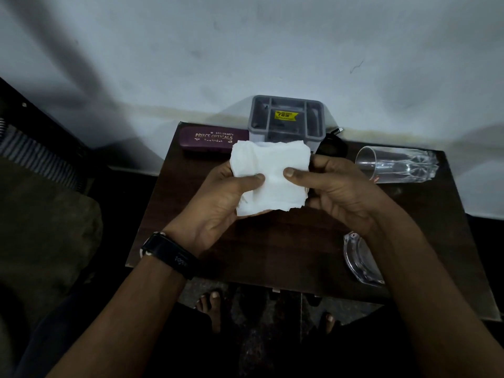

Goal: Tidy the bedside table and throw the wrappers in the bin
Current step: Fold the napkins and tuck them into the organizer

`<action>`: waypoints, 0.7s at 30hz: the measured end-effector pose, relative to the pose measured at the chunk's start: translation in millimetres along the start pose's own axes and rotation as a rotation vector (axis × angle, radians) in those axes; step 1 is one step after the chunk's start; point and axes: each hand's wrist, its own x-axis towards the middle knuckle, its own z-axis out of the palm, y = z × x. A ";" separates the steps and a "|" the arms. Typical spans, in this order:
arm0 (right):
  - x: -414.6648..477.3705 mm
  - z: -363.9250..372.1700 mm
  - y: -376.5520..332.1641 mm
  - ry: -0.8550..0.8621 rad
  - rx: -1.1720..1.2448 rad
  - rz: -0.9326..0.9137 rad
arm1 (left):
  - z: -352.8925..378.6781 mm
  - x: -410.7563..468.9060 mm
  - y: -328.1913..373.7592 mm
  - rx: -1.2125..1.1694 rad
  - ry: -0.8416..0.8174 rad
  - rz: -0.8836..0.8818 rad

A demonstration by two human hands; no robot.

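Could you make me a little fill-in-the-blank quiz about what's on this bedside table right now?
1. Both hands, the left hand and the right hand, hold a white ____.
2. The clear drinking glass is lying on its ____.
3. The maroon spectacle case sits to the ____ of the grey organiser.
4. The price sticker inside the organiser is ____.

Missing words: tissue; side; left; yellow
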 end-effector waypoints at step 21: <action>-2.1 -3.1 -1.5 0.116 -0.307 -0.199 | 6.2 1.2 7.3 -0.014 0.126 -0.094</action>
